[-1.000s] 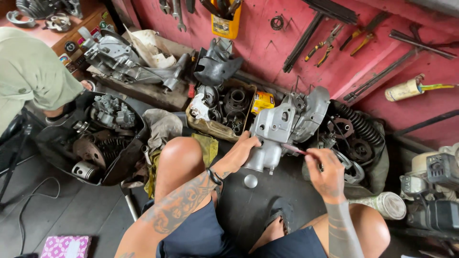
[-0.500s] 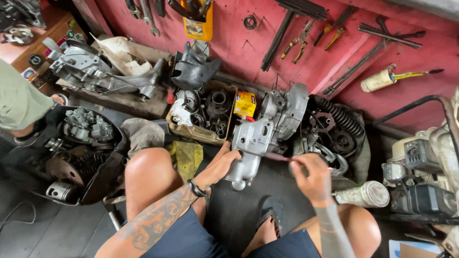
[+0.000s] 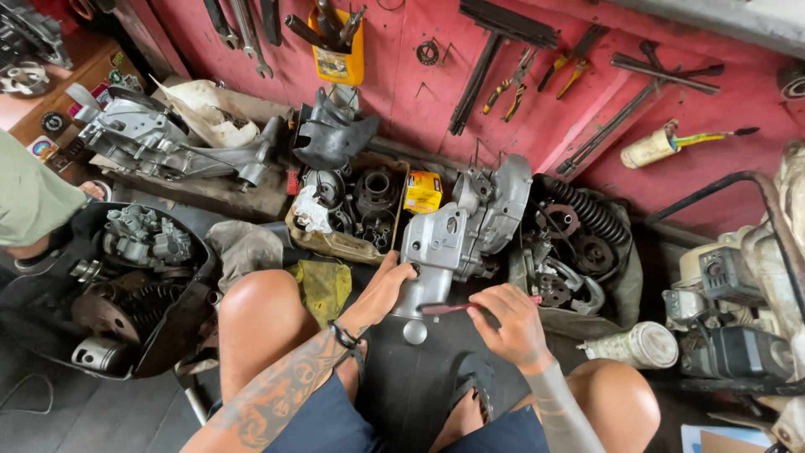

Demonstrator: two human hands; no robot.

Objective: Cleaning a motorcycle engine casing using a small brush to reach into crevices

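Note:
A grey metal engine casing (image 3: 457, 235) stands on the dark floor between my knees. My left hand (image 3: 384, 289) rests against its lower left side and steadies it. My right hand (image 3: 507, 323) is closed on a thin red-handled tool (image 3: 457, 308), its tip pointing left at the casing's lower end. A round grey boss (image 3: 414, 330) hangs at the bottom of the casing, just under the tool.
A cardboard box of engine parts (image 3: 352, 205) and a small yellow box (image 3: 423, 191) sit behind the casing. A black tub of parts (image 3: 126, 285) lies left, a sack with springs and gears (image 3: 579, 243) right. Tools hang on the red wall (image 3: 520, 75). Another person's sleeve (image 3: 29, 197) shows far left.
The view has shifted a little, so everything sits slightly lower and to the right in frame. Both hands stay on the casing and the tool in much the same pose.

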